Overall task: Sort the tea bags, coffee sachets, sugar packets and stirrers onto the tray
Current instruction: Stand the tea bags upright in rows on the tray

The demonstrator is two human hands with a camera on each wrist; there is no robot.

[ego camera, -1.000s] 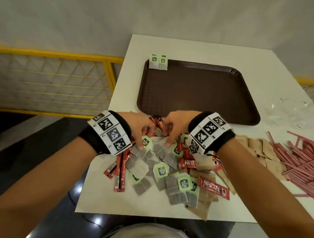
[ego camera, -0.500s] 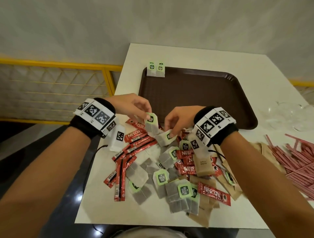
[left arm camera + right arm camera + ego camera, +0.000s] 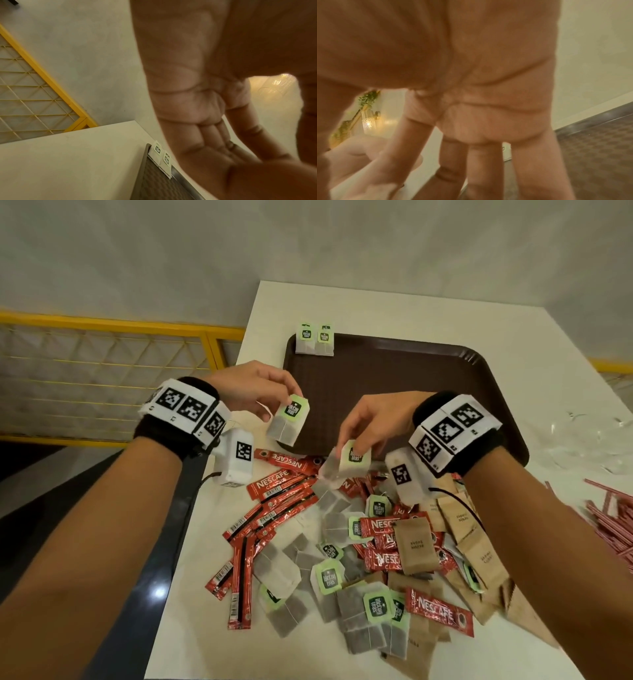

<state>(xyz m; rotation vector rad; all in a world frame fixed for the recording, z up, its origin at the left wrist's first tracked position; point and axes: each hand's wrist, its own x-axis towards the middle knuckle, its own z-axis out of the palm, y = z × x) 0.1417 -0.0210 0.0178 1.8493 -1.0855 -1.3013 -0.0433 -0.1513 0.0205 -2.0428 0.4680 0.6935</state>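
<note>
Each hand pinches a tea bag by its green tag, the left hand (image 3: 253, 392) gripping one tea bag (image 3: 289, 419) above the tray's (image 3: 411, 378) near-left edge, the right hand (image 3: 373, 422) another (image 3: 349, 462) above the worktop (image 3: 411, 309) pile; they look light, limp and tearable, best held by the tag.

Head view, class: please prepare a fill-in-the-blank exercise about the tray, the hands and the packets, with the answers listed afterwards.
1. The number of tea bags already lying at the far left corner of the brown tray is ____.
2. Each hand, the left hand and the right hand, pinches one ____.
3. The coffee sachets on the table are ____ in colour.
4. The heap of pink stirrers lies on the ____ side of the table.

Missing words: two; tea bag; red; right
</note>
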